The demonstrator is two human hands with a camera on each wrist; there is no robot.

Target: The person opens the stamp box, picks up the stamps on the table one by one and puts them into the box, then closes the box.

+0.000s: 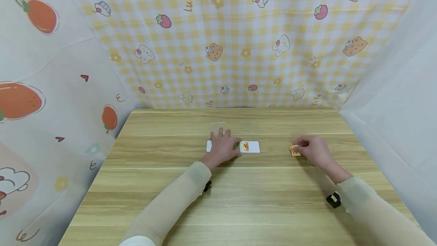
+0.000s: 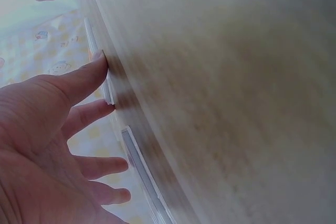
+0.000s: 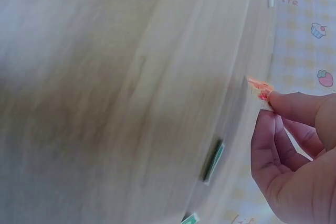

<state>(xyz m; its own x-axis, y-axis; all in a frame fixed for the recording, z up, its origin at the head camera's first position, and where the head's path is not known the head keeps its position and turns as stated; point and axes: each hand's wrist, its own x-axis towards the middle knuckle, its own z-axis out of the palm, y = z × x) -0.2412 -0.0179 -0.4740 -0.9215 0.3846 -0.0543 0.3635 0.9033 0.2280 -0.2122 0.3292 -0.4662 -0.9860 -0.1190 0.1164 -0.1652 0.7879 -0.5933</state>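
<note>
My left hand [image 1: 223, 147] reaches over the table with fingers spread. Its thumb and index fingertips touch the left end of a white card [image 1: 253, 147] that bears an orange food picture. Under the same hand lies another white card [image 1: 209, 146], mostly hidden by the palm. Off to the right, my right hand [image 1: 315, 152] pinches a small orange picture tile [image 1: 295, 150] between thumb and fingertips. In the right wrist view this tile [image 3: 261, 90] is held by one edge, and a green-edged tile [image 3: 213, 162] lies on the table near that hand.
Two clear rectangular pieces lie behind the cards, the left one [image 1: 217, 127] and the right one [image 1: 247, 127]. Another green-edged tile [image 3: 190, 219] shows at the bottom of the right wrist view. A checked cloth [image 1: 239, 63] hangs behind the wooden table [image 1: 239, 200].
</note>
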